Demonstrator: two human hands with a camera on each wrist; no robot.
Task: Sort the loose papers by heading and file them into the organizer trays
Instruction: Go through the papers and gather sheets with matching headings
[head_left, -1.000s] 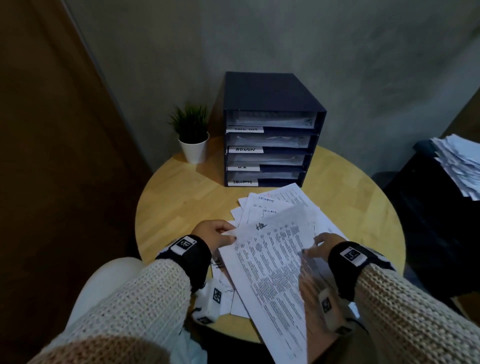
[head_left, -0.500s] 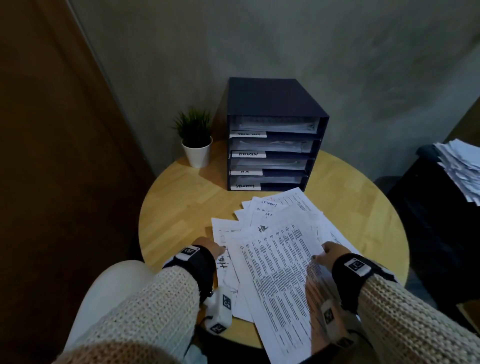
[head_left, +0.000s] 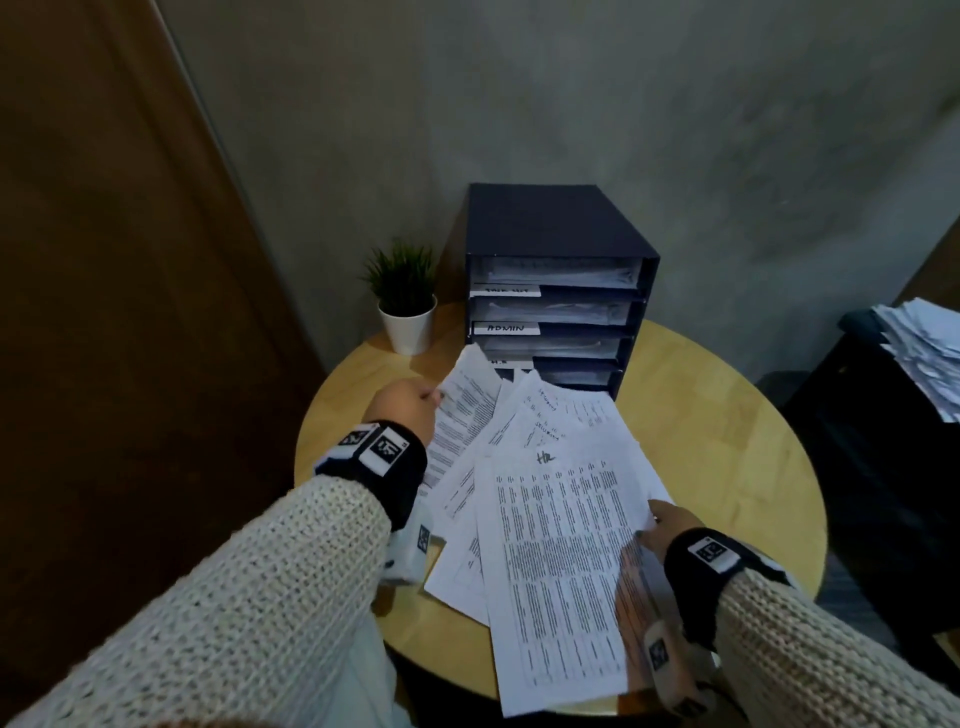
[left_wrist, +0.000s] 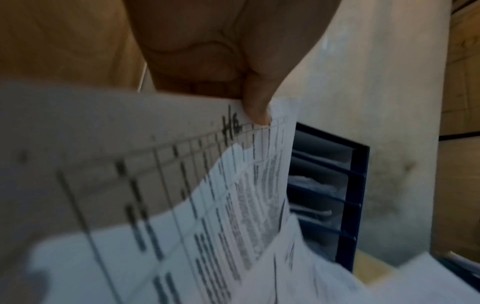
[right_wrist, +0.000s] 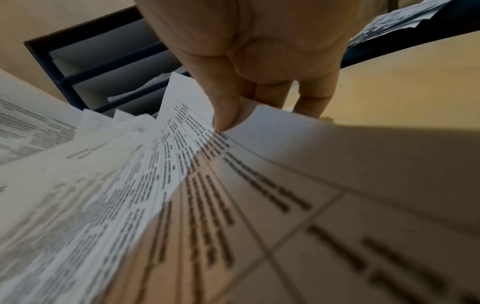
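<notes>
A dark blue organizer (head_left: 561, 234) with several labelled trays stands at the back of the round table; one label reads ADMIN. Loose printed papers (head_left: 545, 431) are fanned out in front of it. My left hand (head_left: 434, 397) pinches one sheet (head_left: 462, 415) by its edge and holds it lifted, its far corner close to the lower trays. The left wrist view shows my thumb (left_wrist: 255, 107) on that sheet (left_wrist: 182, 185), beside a handwritten heading. My right hand (head_left: 649, 525) pinches the right edge of the top sheet headed HR (head_left: 561, 545). In the right wrist view my thumb (right_wrist: 224, 115) presses that edge.
A small potted plant (head_left: 405, 306) stands left of the organizer. The wooden table (head_left: 727, 415) shows bare wood at right and back left. A messy paper stack (head_left: 924, 348) lies on dark furniture at the far right. A grey wall is behind, a brown door to the left.
My left hand has picked a sheet from the left side of the pile and carried it up and forward toward the organizer. My right hand has stayed on the HR sheet's edge.
</notes>
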